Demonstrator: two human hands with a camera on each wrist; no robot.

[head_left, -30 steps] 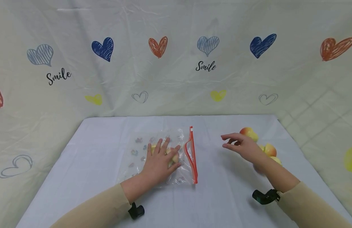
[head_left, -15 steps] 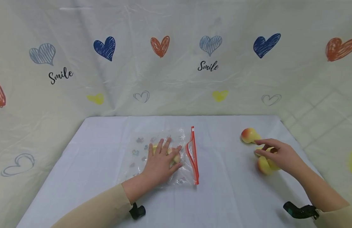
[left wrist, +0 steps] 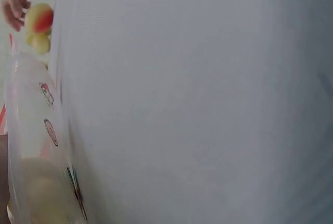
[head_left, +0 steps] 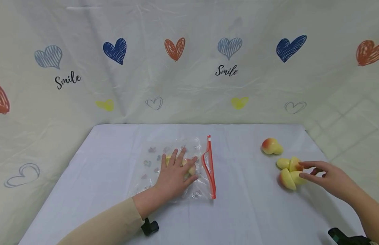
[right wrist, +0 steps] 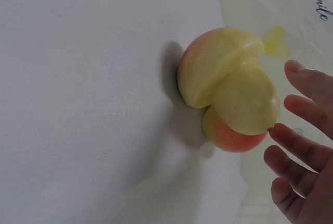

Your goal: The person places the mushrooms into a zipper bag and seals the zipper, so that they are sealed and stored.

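In the head view my left hand (head_left: 175, 173) lies spread flat on a clear zip bag (head_left: 149, 172) with an orange-red zipper (head_left: 211, 170). Yellow-and-red fruit (head_left: 191, 169) shows inside the bag, partly under the fingers. My right hand (head_left: 333, 178) is at a cluster of yellow pears with red blush (head_left: 288, 179), thumb and fingers apart. Seen from the right wrist, its fingers are relaxed beside the heaped pears (right wrist: 247, 99); one fingertip is at or very near a pear. From the left wrist, the bag (left wrist: 31, 94) bulges around a blurred fruit.
A single pear (head_left: 271, 146) lies behind the cluster. All of it is on a table with a white cloth (head_left: 115, 146). A pale backdrop (head_left: 195, 81) printed with hearts hangs behind the table. Black wrist cameras (head_left: 150, 227) sit on both wrists.
My right hand has moved rightward, from left of the pears, across them, to their right side, uncovering the cluster. My left hand stays on the bag. The view has shifted slightly.
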